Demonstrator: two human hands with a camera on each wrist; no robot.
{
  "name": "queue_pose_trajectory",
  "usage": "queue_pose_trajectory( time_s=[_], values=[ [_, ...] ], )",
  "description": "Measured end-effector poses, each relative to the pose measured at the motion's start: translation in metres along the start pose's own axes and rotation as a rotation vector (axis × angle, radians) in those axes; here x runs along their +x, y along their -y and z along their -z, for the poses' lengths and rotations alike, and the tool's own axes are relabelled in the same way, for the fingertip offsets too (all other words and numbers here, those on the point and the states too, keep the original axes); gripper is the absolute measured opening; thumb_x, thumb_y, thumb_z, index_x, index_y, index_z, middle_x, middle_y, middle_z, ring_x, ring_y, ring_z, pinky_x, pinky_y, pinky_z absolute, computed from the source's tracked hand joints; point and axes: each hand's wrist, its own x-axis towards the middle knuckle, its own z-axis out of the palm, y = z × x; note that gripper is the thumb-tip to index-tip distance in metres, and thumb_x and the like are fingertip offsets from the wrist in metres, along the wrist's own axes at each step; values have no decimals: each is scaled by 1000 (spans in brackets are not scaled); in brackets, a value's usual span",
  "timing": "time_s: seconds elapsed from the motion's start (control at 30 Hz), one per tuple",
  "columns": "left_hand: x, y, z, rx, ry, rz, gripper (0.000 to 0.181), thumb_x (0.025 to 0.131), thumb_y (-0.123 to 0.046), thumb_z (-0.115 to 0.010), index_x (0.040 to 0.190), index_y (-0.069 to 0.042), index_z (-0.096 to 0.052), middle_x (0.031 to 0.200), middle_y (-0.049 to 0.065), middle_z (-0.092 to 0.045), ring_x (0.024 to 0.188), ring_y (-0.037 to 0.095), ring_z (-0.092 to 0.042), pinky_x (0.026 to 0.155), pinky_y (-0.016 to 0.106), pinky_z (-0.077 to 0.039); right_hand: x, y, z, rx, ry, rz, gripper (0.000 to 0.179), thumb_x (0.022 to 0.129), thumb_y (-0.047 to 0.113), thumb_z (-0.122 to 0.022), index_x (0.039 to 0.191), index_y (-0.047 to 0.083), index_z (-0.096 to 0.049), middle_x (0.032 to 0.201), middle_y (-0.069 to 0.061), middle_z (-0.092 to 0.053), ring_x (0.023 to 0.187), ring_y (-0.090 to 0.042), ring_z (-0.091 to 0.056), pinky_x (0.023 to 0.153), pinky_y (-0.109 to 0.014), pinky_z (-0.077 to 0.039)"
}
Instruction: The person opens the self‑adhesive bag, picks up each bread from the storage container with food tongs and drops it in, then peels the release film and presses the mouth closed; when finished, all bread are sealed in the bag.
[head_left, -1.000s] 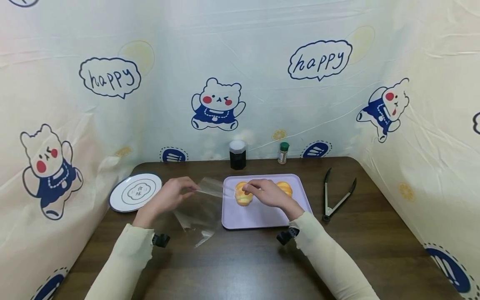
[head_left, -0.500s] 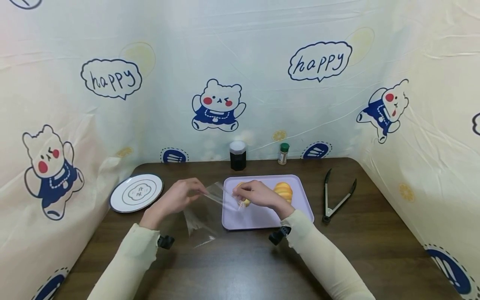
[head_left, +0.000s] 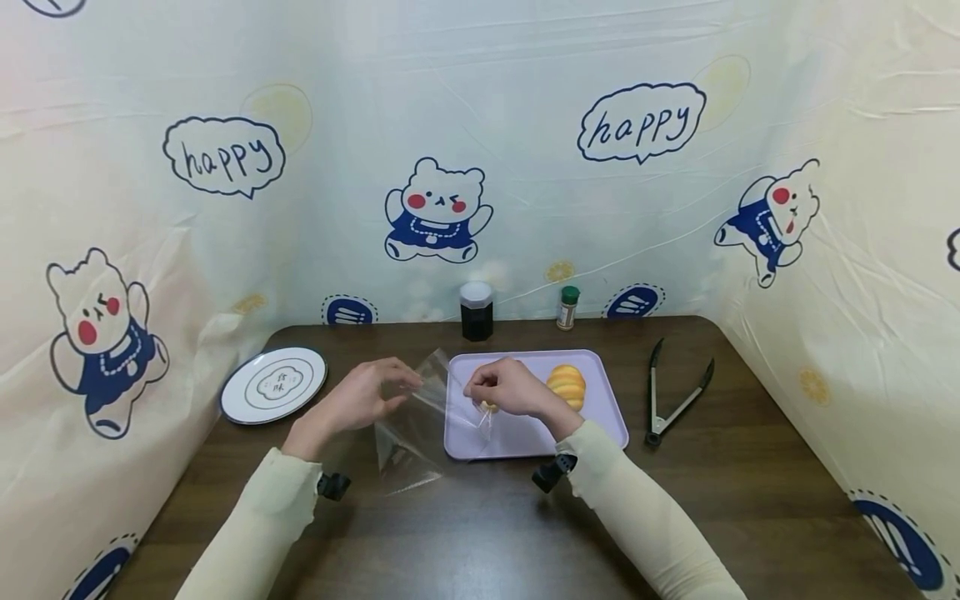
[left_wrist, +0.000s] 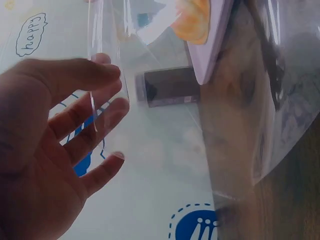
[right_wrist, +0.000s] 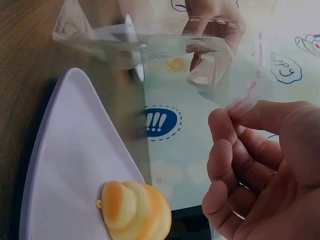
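Note:
A clear plastic bag (head_left: 411,467) hangs between both hands, left of and partly over the lilac tray (head_left: 551,442). My left hand (head_left: 358,397) pinches its rim between thumb and forefinger; the other fingers are spread in the left wrist view. With thumb and fingertip my right hand (head_left: 513,388) grips the opposite edge, where a strip with red print (right_wrist: 257,75) shows in the right wrist view. The bag's mouth looks parted there. On the tray sits a striped yellow bread roll (head_left: 567,386); a second roll (head_left: 489,407) is mostly hidden behind the right hand.
To the left lies a white plate (head_left: 273,385) with a dark rim. Black-and-silver tongs (head_left: 667,408) lie spread at the right. Along the back edge stand a dark jar with a white lid (head_left: 477,312) and a small green-capped shaker (head_left: 567,308). A printed cloth surrounds the table.
Both hands have come closer together: the left moved right, the right moved slightly left. The bag shifted right over the tray's edge. The right-hand roll now shows more, the left one less.

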Motion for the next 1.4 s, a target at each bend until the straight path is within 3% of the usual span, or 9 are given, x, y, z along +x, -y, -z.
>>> queue_pose_trajectory(
  time_s=[0.17,0.27,0.4,0.5,0.6,0.73,0.83,1.13,1.4],
  values=[
    [0,-3,-5,57,-52,-28,28,86,-17,-76,113,-25,-75,130,-2,-66,129,26,-53,119,61,-25,1,0,0,8,-39,-38,21,97,25,-65,90,9,-77,78,-2,-73,62,-5,-52,57,-21,-43],
    [2,-8,-8,89,-100,-38,28,86,-25,-77,113,-22,-75,134,2,-64,134,29,-48,121,67,-10,1,1,0,8,-68,-74,18,97,26,-66,87,16,-78,80,3,-73,64,-6,-55,57,-21,-43],
    [5,-16,-10,117,-152,-19,32,85,-34,-78,115,-22,-75,133,2,-64,135,28,-47,121,67,-6,2,4,0,10,-107,-100,17,96,26,-66,86,21,-79,81,7,-74,67,-8,-57,58,-23,-44],
    [8,-23,-14,134,-186,4,33,86,-39,-77,114,-22,-75,125,2,-66,130,27,-51,122,65,-9,2,5,0,15,-127,-103,17,96,28,-67,86,21,-79,79,7,-73,67,-9,-58,58,-23,-43],
    [12,-29,-20,124,-197,31,35,88,-42,-74,116,-21,-74,115,2,-67,114,24,-57,118,60,-25,2,7,-1,20,-137,-99,18,95,30,-68,85,21,-79,77,3,-74,65,-9,-57,57,-23,-41],
    [16,-38,-29,88,-187,91,45,90,-48,-71,124,-19,-68,113,3,-67,101,20,-59,100,51,-48,2,9,-3,19,-138,-88,22,95,31,-68,87,15,-80,82,-7,-76,64,-9,-55,57,-23,-39],
    [19,-43,-34,62,-183,143,54,88,-54,-70,128,-19,-64,115,2,-65,101,19,-63,86,44,-56,3,10,-4,14,-142,-86,22,95,31,-68,89,13,-80,83,-6,-77,65,-9,-56,57,-23,-39],
    [25,-49,-48,-7,-162,213,60,81,-54,-77,128,-23,-56,115,0,-64,97,16,-64,75,34,-59,3,11,-6,20,-153,-95,16,95,29,-69,89,20,-81,77,7,-74,67,-9,-57,55,-22,-42],
    [25,-51,-50,-59,-158,172,49,85,-46,-77,123,-21,-59,103,-2,-68,90,13,-65,73,30,-58,3,7,-6,-7,-164,-98,16,95,31,-69,89,22,-81,78,8,-75,67,-8,-59,57,-22,-43]
  ],
)
